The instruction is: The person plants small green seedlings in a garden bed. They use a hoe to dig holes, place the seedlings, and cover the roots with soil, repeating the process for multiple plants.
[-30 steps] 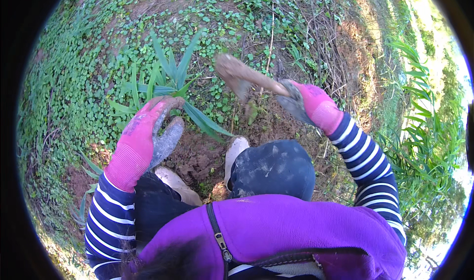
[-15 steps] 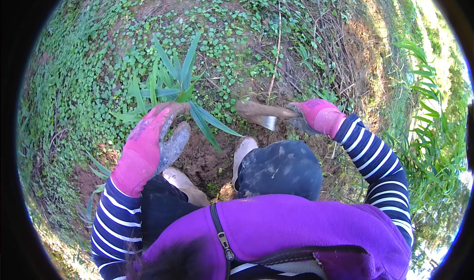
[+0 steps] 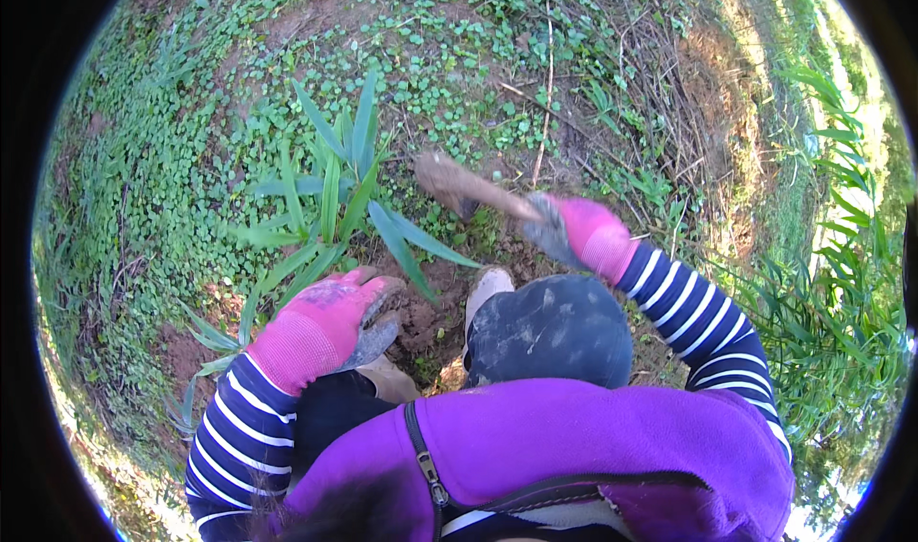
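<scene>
My left hand (image 3: pixel 330 320), in a pink glove with a grey, soil-stained palm, hovers low over dug brown soil (image 3: pixel 445 298). Its fingers are loosely bent, the thumb stands apart from them, and nothing shows in its grip. Just beyond it grows a leafy green plant (image 3: pixel 359 164) with long pointed blades. My right hand (image 3: pixel 579 236), gloved the same way, is closed around the wooden handle of a short hoe (image 3: pixel 478 190). The hoe is raised and tilted toward the plant; its metal blade is blurred and mostly turned from view.
My knee (image 3: pixel 550 332) and shoe (image 3: pixel 488 289) are close to the dug soil. Low clover-like ground cover (image 3: pixel 182 179) spreads left and ahead. Dry stalks (image 3: pixel 650 102) lie to the far right, with tall leafy stems (image 3: pixel 846 198) beyond. Another narrow-leaved plant (image 3: pixel 215 336) is left of my wrist.
My left hand has moved down and slightly right, off the plant's leaves, which now show more fully. My right hand has swung the hoe up and left.
</scene>
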Available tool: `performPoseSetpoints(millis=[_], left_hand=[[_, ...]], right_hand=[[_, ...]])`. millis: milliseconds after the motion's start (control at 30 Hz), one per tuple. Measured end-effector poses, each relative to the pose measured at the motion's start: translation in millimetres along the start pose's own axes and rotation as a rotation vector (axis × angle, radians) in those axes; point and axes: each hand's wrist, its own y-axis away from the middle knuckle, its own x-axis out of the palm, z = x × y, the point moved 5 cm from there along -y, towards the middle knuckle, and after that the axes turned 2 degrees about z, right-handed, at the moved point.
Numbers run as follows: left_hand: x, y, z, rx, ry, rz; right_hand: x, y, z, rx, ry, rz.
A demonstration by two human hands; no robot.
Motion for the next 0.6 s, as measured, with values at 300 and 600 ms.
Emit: performPoseSetpoints(millis=[300,600], left_hand=[[-1,-27,2,0.038,-0.008,-0.162],[-20,-33,22,-0.067,0.387,-0.492]], right_hand=[[8,-24,-3,-0.051,-0.833,-0.237],[-29,7,-21,0.021,-1.067,-0.107]])
